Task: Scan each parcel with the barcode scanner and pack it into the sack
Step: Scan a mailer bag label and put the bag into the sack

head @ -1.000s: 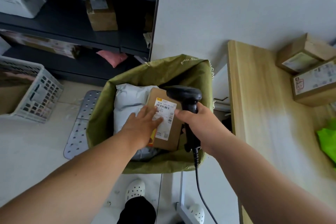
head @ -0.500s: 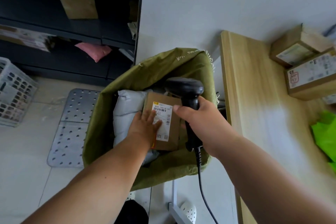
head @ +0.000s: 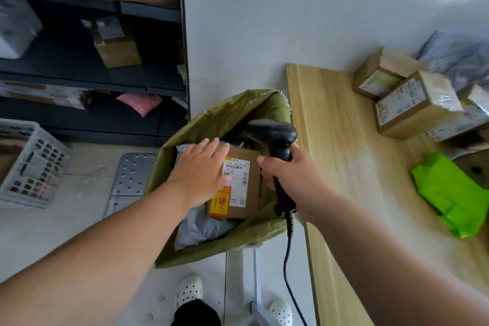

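Note:
An olive-green sack (head: 238, 239) stands open on the floor beside the wooden table. Inside it lies a brown cardboard parcel (head: 251, 188) with a white barcode label and an orange fragile sticker, on top of a grey poly mailer (head: 201, 227). My left hand (head: 202, 172) hovers flat over the parcel's left edge, fingers spread, gripping nothing. My right hand (head: 288, 174) is closed around the handle of the black barcode scanner (head: 275, 135), whose head points over the sack. Its cable hangs down toward the floor.
The wooden table (head: 344, 167) at right carries several cardboard parcels (head: 415, 106), a grey bag and a bright green bag (head: 460, 193). Dark shelving (head: 92, 82) with boxes fills the upper left. A white plastic crate (head: 29, 164) and a perforated metal plate (head: 132, 174) sit on the floor.
My left hand has lifted its fingers off the parcel's label and spread open above it. The parcel stays in the sack. The scanner hand has barely shifted.

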`<state>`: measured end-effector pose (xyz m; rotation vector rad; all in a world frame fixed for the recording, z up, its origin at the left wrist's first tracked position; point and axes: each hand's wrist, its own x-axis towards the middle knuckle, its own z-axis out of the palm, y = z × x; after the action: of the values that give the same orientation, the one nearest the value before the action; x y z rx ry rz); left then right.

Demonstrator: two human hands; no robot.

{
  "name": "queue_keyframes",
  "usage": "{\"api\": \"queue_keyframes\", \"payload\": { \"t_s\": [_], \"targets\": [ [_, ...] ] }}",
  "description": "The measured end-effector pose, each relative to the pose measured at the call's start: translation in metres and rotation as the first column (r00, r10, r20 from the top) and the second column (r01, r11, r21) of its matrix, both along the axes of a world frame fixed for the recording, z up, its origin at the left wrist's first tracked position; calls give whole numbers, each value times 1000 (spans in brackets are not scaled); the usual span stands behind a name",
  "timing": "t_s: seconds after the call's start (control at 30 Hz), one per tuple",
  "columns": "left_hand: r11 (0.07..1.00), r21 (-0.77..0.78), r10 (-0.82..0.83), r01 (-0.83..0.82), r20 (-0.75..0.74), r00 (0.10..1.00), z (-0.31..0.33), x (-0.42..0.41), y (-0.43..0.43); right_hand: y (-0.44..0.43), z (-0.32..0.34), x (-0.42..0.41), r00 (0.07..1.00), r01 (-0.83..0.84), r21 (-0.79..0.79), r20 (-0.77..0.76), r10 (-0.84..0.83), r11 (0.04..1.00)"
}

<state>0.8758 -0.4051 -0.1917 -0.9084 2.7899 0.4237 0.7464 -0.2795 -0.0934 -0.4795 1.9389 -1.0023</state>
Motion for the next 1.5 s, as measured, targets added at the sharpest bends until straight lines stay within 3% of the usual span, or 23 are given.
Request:
{"api": "queue_keyframes", "payload": {
  "t_s": [0.3, 0.6, 0.73, 1.03, 1.3, 1.5],
  "targets": [
    [993, -57, -112, 108, -76, 991, 96, -76, 64, 97, 61, -62, 991, 102, -39, -79, -104, 994],
    [953, 7, -303, 304, -73, 950, 121, -208, 186, 246, 61, -162, 887, 424, -28, -190, -421, 905],
    [923, -9, -386, 386, -41, 922, 113, -262, 236, 304, 50, -204, 843, 507, -4, -208, -497, 862],
    [837, -113, -526, 535, 103, 845, 77, -378, 298, 364, 6, -276, 792, 602, -64, -78, -606, 796],
    [759, -198, -560, 620, 285, 777, 31, -448, 291, 367, -29, -311, 789, 612, -150, 38, -614, 777],
    [712, -311, -556, 630, 298, 776, 19, -457, 284, 369, -43, -314, 759, 649, -164, 71, -648, 743]
  ]
}}
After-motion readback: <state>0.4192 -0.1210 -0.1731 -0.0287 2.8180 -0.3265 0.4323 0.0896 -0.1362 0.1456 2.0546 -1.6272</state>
